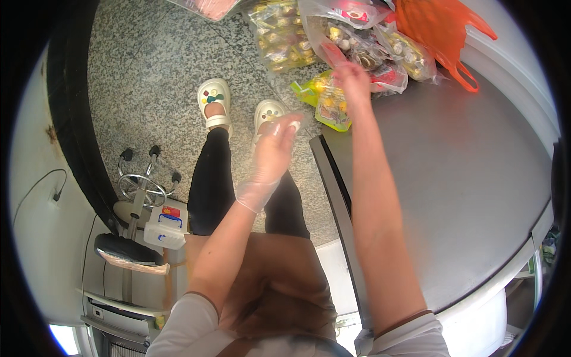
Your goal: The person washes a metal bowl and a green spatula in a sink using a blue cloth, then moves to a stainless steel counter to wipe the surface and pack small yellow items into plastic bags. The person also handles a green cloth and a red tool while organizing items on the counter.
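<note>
My left hand, in a clear plastic glove, hangs above the floor in front of my right shoe. Its fingers are bent, and a small white patch shows at the thumb; whether it is an object or the nail is unclear. Blurred by motion, my right hand is at the near edge of a clear plastic bag of packaged goods. A yellow-green snack packet lies just below that hand. I cannot tell whether the right fingers grip anything.
A grey-topped counter or lid spans the right side, with an orange plastic bag at its far end. Clear packs of small yellow-wrapped items are beside the bags. To the left stand a wheeled stool and a clear plastic box.
</note>
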`<state>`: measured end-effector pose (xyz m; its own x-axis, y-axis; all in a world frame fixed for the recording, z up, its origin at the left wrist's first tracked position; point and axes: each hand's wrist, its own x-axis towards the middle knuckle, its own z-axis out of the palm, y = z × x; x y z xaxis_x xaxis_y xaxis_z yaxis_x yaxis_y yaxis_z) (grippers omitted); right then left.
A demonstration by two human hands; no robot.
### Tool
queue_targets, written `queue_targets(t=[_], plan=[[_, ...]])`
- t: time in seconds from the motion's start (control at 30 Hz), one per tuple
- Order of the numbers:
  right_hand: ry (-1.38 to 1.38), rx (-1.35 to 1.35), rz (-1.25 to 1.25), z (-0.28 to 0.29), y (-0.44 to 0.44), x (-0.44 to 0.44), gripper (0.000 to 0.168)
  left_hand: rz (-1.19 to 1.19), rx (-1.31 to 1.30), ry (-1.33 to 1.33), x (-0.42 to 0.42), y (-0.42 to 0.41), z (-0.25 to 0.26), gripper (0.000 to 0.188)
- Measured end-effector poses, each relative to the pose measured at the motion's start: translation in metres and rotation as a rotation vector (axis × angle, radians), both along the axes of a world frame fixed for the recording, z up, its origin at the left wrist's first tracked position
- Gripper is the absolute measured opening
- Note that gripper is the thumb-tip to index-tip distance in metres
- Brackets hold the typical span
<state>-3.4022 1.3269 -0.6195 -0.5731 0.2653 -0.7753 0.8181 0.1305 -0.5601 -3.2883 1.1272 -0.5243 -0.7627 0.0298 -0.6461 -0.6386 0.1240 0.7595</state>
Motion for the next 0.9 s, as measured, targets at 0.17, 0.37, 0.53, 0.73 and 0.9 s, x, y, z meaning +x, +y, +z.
queue_targets(t=[0.17,0.37,0.53,0.73,0.9], plan=[[-0.337,-0.497,0.19,0.09,-0.051,0.02,0.052,0.021,-0.106,0.048,-0.019,0.002,0.008,0.022],[-0.168,-0.491,0.217,0.104,-0.074,0.046,0.055,-0.201,-0.318,0.212,-0.025,-0.004,0.011,0.033],[-0.155,-0.577,-0.003,0.093,-0.067,0.053,0.036,-0.25,-0.31,0.191,-0.03,-0.004,0.012,0.038],[-0.161,-0.513,0.011,0.087,-0.064,0.056,0.029,-0.22,-0.184,0.085,-0.027,-0.004,0.008,0.042],[-0.156,-0.508,-0.045,0.085,-0.066,0.058,0.033,-0.186,-0.071,0.037,-0.032,-0.009,0.009,0.043]])
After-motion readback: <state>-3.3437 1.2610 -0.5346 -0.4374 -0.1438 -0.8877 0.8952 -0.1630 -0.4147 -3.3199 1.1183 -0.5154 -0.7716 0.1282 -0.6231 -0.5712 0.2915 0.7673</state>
